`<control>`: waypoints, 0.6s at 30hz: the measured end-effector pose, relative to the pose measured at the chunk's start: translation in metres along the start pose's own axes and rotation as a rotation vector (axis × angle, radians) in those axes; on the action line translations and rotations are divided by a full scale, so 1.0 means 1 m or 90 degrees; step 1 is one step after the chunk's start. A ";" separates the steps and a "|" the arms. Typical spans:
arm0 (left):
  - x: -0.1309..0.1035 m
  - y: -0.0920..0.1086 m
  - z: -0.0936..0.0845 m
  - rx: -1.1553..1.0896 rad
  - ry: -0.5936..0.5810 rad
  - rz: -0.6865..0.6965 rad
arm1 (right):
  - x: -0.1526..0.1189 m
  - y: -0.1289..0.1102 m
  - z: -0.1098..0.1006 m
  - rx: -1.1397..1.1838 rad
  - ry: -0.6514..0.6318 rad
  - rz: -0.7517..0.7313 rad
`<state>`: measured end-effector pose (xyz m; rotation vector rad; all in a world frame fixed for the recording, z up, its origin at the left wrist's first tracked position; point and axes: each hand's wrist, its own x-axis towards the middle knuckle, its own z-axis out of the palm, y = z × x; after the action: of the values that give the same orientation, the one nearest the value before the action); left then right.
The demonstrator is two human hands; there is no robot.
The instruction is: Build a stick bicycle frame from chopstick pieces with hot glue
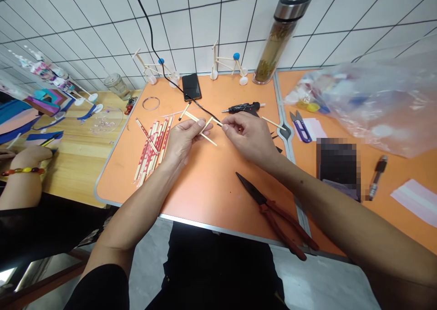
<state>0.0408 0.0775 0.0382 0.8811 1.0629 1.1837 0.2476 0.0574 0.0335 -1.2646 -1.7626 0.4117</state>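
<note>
Stick frame sits between my two hands, just above the orange tabletop. My left hand is clamped on it, thumb pressed over the fingers; my right hand pinches the end of a short piece with its fingertips. I judge it very light, stiff along each stick but fragile at the joints (a careless squeeze could twist one loose), so I'd take hold along a stick, close to a joint. It looks pale, bare and angular, partly hidden by my left thumb, with a dark-tipped crosspiece at its far end. Past my right hand lies a black tool, perhaps a glue gun; farther off, a dark phone, and by the tiled wall two blue-balled stick models.
</note>
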 end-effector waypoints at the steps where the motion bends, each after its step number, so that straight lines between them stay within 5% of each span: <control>1: 0.001 0.001 -0.002 0.017 -0.007 0.000 | 0.000 -0.001 0.000 0.023 -0.012 0.023; 7: 0.008 0.004 -0.011 0.078 -0.031 0.009 | 0.001 -0.001 0.003 0.155 -0.083 0.167; 18: 0.009 0.008 -0.013 0.135 -0.041 -0.001 | 0.000 -0.002 0.006 0.213 -0.130 0.235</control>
<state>0.0263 0.0874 0.0403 1.0746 1.1509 1.0468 0.2415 0.0579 0.0321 -1.3358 -1.5360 1.0345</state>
